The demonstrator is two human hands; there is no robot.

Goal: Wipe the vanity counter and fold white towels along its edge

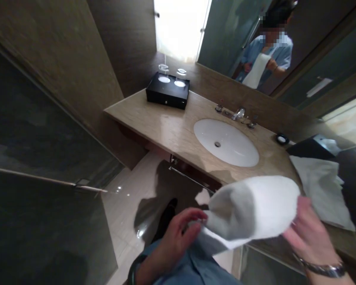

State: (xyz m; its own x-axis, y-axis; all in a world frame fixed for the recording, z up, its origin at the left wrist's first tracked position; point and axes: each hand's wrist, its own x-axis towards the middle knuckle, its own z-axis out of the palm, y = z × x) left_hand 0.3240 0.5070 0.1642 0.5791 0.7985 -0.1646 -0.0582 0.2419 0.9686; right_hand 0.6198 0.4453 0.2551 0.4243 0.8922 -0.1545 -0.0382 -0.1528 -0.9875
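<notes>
Hands gripped a white towel (252, 208), rolled thick and draped, the left hand (178, 237) pinching its lower edge, the right hand (310, 233) clasping its end.

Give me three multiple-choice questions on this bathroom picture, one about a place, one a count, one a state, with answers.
1. Where does the black tray stand?
A. in the basin
B. on the counter's far end
C. on the floor

2. How many glasses stand behind the tray?
A. two
B. four
C. none

3. How is the white towel held?
A. by both hands
B. by one hand
C. lying flat, untouched

Answers: 1 B, it sits on the counter left of the basin. 2 A, two show. 3 A, the left hand and right hand both grip it.
</notes>
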